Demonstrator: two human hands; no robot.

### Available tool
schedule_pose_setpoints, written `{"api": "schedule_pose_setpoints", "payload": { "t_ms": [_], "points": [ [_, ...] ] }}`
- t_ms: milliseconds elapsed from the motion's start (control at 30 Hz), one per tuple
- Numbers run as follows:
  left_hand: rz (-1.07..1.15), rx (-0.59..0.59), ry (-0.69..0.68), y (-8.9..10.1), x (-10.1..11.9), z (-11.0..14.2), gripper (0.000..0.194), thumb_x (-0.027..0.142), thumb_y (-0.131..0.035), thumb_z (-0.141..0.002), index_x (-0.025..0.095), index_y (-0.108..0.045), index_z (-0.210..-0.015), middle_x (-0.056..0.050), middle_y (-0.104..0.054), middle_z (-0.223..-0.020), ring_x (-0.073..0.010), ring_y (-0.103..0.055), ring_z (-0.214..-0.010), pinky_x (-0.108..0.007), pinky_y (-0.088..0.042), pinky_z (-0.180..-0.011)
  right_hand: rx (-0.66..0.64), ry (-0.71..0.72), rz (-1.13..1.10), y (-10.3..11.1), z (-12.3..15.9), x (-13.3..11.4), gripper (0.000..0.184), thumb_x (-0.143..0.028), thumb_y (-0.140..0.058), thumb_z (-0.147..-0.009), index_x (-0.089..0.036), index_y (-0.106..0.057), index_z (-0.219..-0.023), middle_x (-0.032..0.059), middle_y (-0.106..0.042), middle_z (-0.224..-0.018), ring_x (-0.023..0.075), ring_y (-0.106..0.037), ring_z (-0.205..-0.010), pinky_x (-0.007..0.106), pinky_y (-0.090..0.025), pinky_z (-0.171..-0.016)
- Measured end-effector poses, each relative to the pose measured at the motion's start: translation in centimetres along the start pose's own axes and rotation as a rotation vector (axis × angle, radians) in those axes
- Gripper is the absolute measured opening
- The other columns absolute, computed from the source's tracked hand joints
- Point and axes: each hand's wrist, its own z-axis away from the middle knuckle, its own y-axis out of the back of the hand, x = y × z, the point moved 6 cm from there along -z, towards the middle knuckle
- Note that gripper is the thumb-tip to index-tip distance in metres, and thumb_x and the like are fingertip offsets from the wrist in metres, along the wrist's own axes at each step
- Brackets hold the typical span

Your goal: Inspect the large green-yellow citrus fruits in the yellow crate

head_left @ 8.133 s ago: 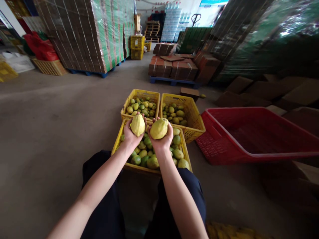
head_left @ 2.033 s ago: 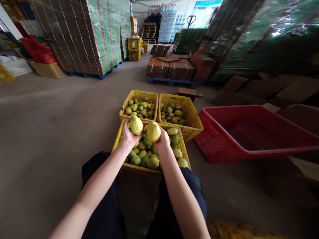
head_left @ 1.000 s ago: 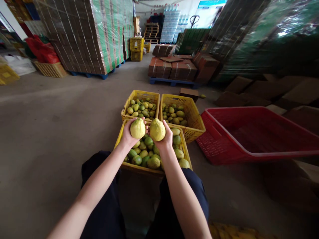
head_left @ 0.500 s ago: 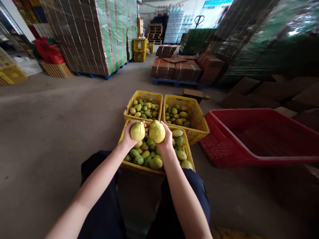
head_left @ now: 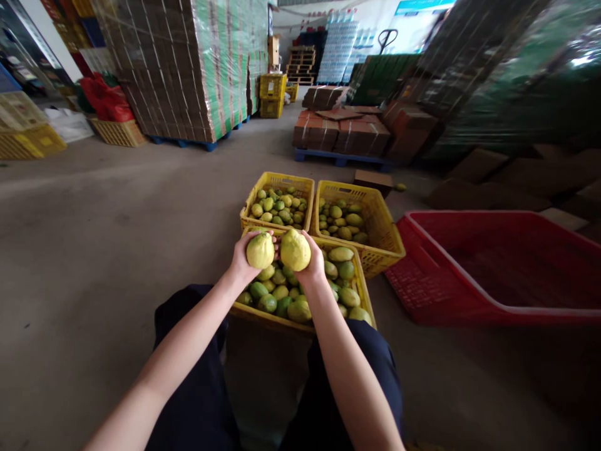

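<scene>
My left hand point(head_left: 241, 260) is closed around a yellow-green lemon point(head_left: 260, 250), its round side facing me. In my right hand point(head_left: 315, 260) is a slightly larger, bumpy yellow lemon point(head_left: 295, 250). Both fruits are held side by side with a small gap, above the near yellow crate point(head_left: 367, 294). Green and yellow lemons point(head_left: 299, 309) fill much of that crate, partly hidden by my hands and forearms. Behind it stand a left yellow crate point(head_left: 243, 213) and a right yellow crate point(head_left: 387, 235), each with more lemons inside.
A large red bin point(head_left: 413, 275) stands on the right, beside the crates. Farther back are flattened cartons point(head_left: 361, 134) on a blue pallet point(head_left: 340, 158) and a tall wrapped stack point(head_left: 159, 69). Concrete floor point(head_left: 117, 250) stretches to the left. My knees flank the near crate.
The view has turned slightly left, so crates and bin sit farther right in it. Both hands keep the same two lemons, with almost no change in grip.
</scene>
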Motion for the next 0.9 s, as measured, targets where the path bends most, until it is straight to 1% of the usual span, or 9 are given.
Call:
{"api": "schedule_pose_setpoints", "payload": {
  "t_ms": [100, 233, 333, 433, 500, 600, 800, 900],
  "points": [
    [0.014, 0.007, -0.012, 0.0, 0.0, -0.2, 0.018, 0.025, -0.057, -0.086, 0.019, -0.072, -0.082, -0.003, -0.072, -0.067, -0.0176, -0.067, -0.059, -0.028, -0.053, -0.061, 0.002, 0.024, 0.002, -0.1, 0.2, -0.3, 0.022, -0.035, -0.065, -0.092, -0.021, -0.068, -0.077, 0.001, -0.073, -0.061, 0.0208, -0.075, -0.061, 0.032, -0.066, -0.064],
    [0.034, 0.024, -0.015, -0.2, -0.5, -0.7, 0.016, 0.024, -0.058, -0.087, 0.02, -0.073, -0.085, -0.003, -0.073, -0.067, -0.0184, -0.069, -0.062, -0.028, -0.055, -0.063, 0.028, 0.08, 0.005, 0.3, 0.4, -0.8, 0.023, -0.037, -0.067, -0.092, -0.021, -0.068, -0.076, 0.0002, -0.073, -0.062, 0.0217, -0.077, -0.068, 0.033, -0.067, -0.067],
    [0.06, 0.035, -0.007, -0.4, -1.0, -1.0, 0.019, 0.025, -0.056, -0.09, 0.02, -0.073, -0.084, -0.004, -0.074, -0.069, -0.018, -0.069, -0.063, -0.027, -0.054, -0.062, 0.057, 0.126, -0.004, 0.8, 0.4, -1.3, 0.021, -0.034, -0.069, -0.09, -0.02, -0.068, -0.074, 0.0, -0.074, -0.062, 0.0212, -0.078, -0.069, 0.032, -0.067, -0.069],
    [0.067, 0.027, -0.013, -0.7, -1.2, -1.1, 0.019, 0.025, -0.055, -0.09, 0.021, -0.074, -0.087, -0.005, -0.076, -0.073, -0.0189, -0.07, -0.066, -0.028, -0.054, -0.061, 0.07, 0.163, -0.004, 1.1, 0.5, -1.8, 0.017, -0.032, -0.076, -0.086, -0.021, -0.069, -0.074, -0.0015, -0.074, -0.064, 0.0201, -0.077, -0.067, 0.03, -0.067, -0.07],
    [0.069, 0.02, -0.018, -0.9, -1.3, -1.1, 0.018, 0.024, -0.056, -0.09, 0.022, -0.073, -0.087, -0.005, -0.076, -0.073, -0.019, -0.07, -0.065, -0.028, -0.054, -0.06, 0.068, 0.169, 0.003, 1.1, 0.6, -1.9, 0.017, -0.032, -0.078, -0.084, -0.021, -0.069, -0.074, -0.0016, -0.075, -0.064, 0.0205, -0.078, -0.068, 0.03, -0.067, -0.069],
    [0.082, 0.022, -0.013, -1.0, -1.3, -1.2, 0.019, 0.024, -0.055, -0.09, 0.022, -0.073, -0.087, -0.005, -0.075, -0.072, -0.019, -0.069, -0.064, -0.028, -0.054, -0.059, 0.08, 0.176, 0.022, 1.1, 0.7, -2.1, 0.018, -0.033, -0.077, -0.085, -0.022, -0.068, -0.073, -0.0012, -0.075, -0.064, 0.0211, -0.078, -0.07, 0.03, -0.067, -0.068],
    [0.074, 0.011, -0.015, -0.7, -1.5, -1.6, 0.017, 0.024, -0.059, -0.088, 0.023, -0.075, -0.093, -0.004, -0.076, -0.074, -0.0203, -0.07, -0.067, -0.029, -0.055, -0.06, 0.07, 0.234, 0.079, 1.3, 0.6, -2.1, 0.021, -0.036, -0.079, -0.083, -0.023, -0.067, -0.072, -0.0015, -0.074, -0.065, 0.0216, -0.078, -0.074, 0.03, -0.067, -0.072],
    [0.076, 0.019, -0.018, -0.6, -1.5, -1.7, 0.017, 0.024, -0.058, -0.088, 0.023, -0.075, -0.092, -0.004, -0.076, -0.074, -0.0197, -0.07, -0.067, -0.028, -0.055, -0.06, 0.092, 0.239, 0.066, 1.4, 0.4, -2.0, 0.02, -0.035, -0.079, -0.083, -0.022, -0.068, -0.071, -0.0021, -0.074, -0.064, 0.0201, -0.077, -0.071, 0.029, -0.066, -0.072]
  ]
}}
